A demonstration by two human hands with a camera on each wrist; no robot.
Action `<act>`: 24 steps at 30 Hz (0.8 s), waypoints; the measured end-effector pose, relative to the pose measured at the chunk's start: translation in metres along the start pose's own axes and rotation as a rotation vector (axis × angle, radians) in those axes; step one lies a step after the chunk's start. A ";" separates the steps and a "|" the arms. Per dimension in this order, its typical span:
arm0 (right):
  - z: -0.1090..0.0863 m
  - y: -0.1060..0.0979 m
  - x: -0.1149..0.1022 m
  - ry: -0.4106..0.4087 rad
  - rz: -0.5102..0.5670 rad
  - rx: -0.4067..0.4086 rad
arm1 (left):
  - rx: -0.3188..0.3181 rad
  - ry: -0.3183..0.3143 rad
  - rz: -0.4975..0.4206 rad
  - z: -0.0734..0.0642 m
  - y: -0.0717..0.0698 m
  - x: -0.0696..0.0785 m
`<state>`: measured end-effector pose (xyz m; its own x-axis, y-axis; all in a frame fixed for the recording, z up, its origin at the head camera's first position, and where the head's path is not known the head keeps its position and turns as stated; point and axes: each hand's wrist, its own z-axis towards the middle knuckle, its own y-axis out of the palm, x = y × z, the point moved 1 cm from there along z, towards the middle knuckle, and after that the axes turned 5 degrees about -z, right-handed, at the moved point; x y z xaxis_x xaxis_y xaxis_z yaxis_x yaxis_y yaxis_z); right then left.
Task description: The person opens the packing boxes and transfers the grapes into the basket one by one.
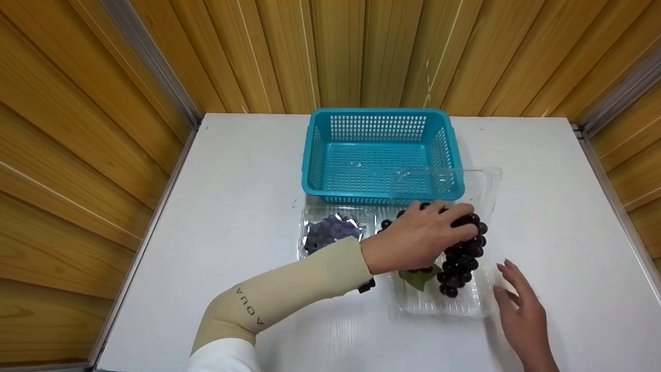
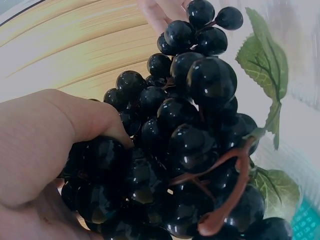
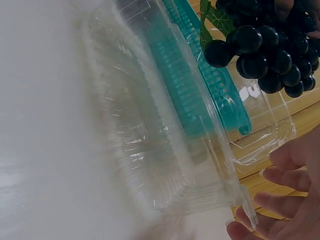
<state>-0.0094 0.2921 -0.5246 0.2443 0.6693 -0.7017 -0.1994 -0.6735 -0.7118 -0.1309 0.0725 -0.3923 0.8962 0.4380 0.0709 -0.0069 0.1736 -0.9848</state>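
Note:
In the head view my left hand [image 1: 421, 235] grips a bunch of dark grapes [image 1: 459, 263] from above. The bunch hangs over a clear plastic container [image 1: 439, 307] with its lid raised at the back. The left wrist view shows thumb and fingers around the glossy grapes [image 2: 187, 145], with a brown stem [image 2: 232, 195] and green leaves [image 2: 265, 60]. My right hand [image 1: 524, 315] is beside the container's right side, fingers spread. In the right wrist view its fingers [image 3: 280, 205] are at the corner of the clear container [image 3: 150, 150]; whether they touch it I cannot tell.
A teal basket [image 1: 382, 198] stands at the back of the white table [image 1: 232, 206], partly behind the raised clear lid [image 1: 483, 178]. Left of the open container is a smaller clear box [image 1: 304, 227] with purple fruit [image 1: 333, 227] inside. Wood-patterned walls [image 1: 335, 57] enclose the table.

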 end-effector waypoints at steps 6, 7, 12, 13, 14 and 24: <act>0.001 -0.003 -0.007 -0.019 0.016 0.055 | 0.013 -0.016 -0.005 -0.004 -0.005 -0.003; 0.001 -0.003 -0.007 -0.021 0.018 0.062 | 0.014 -0.019 -0.009 -0.004 -0.006 -0.004; 0.002 -0.006 -0.010 -0.018 0.011 0.071 | 0.032 -0.025 -0.018 -0.008 -0.011 -0.008; 0.002 -0.006 -0.011 -0.018 0.005 0.066 | 0.038 -0.026 -0.016 -0.010 -0.012 -0.009; 0.003 -0.006 -0.011 -0.021 0.007 0.067 | 0.046 -0.026 -0.014 -0.011 -0.013 -0.010; 0.003 -0.008 -0.017 -0.045 0.008 0.085 | 0.106 -0.048 -0.037 -0.022 -0.023 -0.018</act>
<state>-0.0146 0.2871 -0.5068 0.1994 0.6786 -0.7069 -0.2811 -0.6515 -0.7047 -0.1370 0.0411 -0.3740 0.8743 0.4712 0.1167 -0.0236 0.2814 -0.9593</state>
